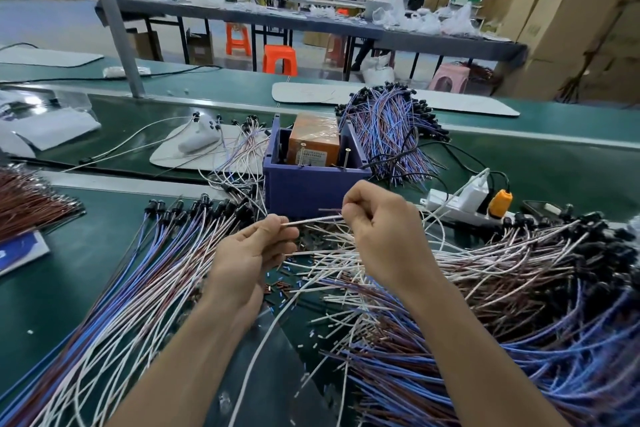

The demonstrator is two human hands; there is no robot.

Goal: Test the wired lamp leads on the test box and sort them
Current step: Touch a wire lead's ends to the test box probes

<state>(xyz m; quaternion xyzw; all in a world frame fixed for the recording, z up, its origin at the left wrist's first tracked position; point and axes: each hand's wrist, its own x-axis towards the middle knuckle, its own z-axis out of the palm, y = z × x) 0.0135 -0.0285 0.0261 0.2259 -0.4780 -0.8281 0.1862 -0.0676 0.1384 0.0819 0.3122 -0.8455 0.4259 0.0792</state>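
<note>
A thin white lamp lead stretches between my two hands just in front of the test box. My left hand pinches its left end, and a second lead end sticks out below those fingers. My right hand is closed on its right end. The test box is a purple bin holding an orange unit with two upright metal pins. A fanned row of leads with black lamp heads lies on the left. A tangled heap of leads lies on the right.
Another bundle of blue and red leads lies behind the box. A white power strip with an orange plug sits to the right. Red-brown wires lie at the far left. Cut insulation bits litter the green mat.
</note>
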